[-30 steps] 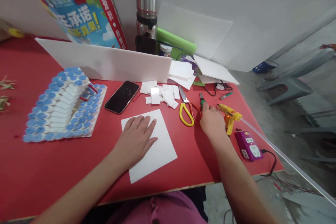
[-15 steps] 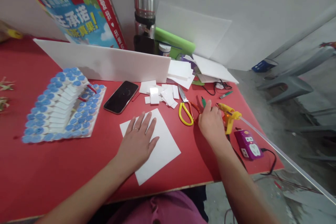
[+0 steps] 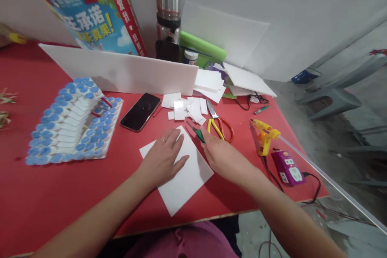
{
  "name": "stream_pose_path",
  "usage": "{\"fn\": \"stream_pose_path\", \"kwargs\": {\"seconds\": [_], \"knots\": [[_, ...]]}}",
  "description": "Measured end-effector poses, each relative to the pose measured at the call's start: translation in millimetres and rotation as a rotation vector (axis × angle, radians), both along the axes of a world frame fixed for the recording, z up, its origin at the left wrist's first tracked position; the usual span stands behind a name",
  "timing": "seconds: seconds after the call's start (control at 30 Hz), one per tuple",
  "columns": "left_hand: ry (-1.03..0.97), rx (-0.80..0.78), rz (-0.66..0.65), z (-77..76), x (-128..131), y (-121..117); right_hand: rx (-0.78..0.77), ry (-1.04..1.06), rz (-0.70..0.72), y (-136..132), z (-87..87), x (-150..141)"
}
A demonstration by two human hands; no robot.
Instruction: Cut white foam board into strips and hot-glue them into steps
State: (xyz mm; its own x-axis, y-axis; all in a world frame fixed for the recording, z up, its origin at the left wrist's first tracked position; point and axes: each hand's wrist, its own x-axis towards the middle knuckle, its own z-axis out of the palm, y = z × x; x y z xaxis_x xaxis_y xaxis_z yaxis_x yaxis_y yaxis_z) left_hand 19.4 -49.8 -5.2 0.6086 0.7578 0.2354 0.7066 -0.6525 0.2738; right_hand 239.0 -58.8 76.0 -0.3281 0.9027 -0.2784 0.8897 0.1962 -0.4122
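My left hand [image 3: 161,159] lies with fingers stretched out on a white square sheet [image 3: 187,181] at the table's front. Over the sheet's right side, my right hand [image 3: 220,151] is closed around the green handle of a thin-bladed craft knife [image 3: 198,134], its tip pointing up and to the left. Just behind that hand lie scissors [image 3: 216,123] with one yellow and one orange-red handle loop. Small white cut pieces [image 3: 187,109] are scattered beyond the sheet.
A yellow glue gun [image 3: 266,135] with a long clear stick lies at the right, beside a purple power socket [image 3: 288,167]. A phone [image 3: 140,111] and a blue-and-white stepped model [image 3: 72,123] are at the left. Behind stand a white board [image 3: 130,72] and a bottle [image 3: 168,24].
My right hand has picked up the green-handled knife from beside the glue gun and carried it left to the sheet. The sheet has shifted slightly to the right and toward me.
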Motion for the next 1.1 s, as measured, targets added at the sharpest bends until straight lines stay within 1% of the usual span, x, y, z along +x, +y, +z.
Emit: {"fn": "stream_pose_path", "kwargs": {"seconds": [0.13, 0.27, 0.4, 0.6, 0.77, 0.97, 1.1], "knots": [[0.018, 0.037, -0.006, -0.7, -1.8, -1.1, -0.037, -0.112, 0.058, 6.2, 1.2, -7.3], [0.012, 0.032, -0.015, 0.6, -2.0, -0.3, -0.132, -0.194, 0.060, 9.2, 10.7, -16.5], [0.019, 0.027, -0.029, 1.9, -2.7, 0.4, -0.206, -0.221, 0.065, 11.9, 19.3, -22.8], [0.044, 0.016, -0.031, 3.1, -2.4, 0.8, -0.207, -0.232, 0.076, 13.6, 19.6, -26.5], [0.059, 0.023, -0.026, 2.5, -1.0, 1.5, -0.208, -0.312, 0.137, 13.8, 20.6, -29.7], [0.074, 0.062, -0.036, 2.0, -1.3, 1.6, -0.193, -0.370, 0.156, 12.6, 19.2, -31.1], [0.060, 0.060, -0.039, 1.5, -1.4, 2.2, -0.198, -0.355, 0.160, 13.0, 20.1, -32.3]]}}
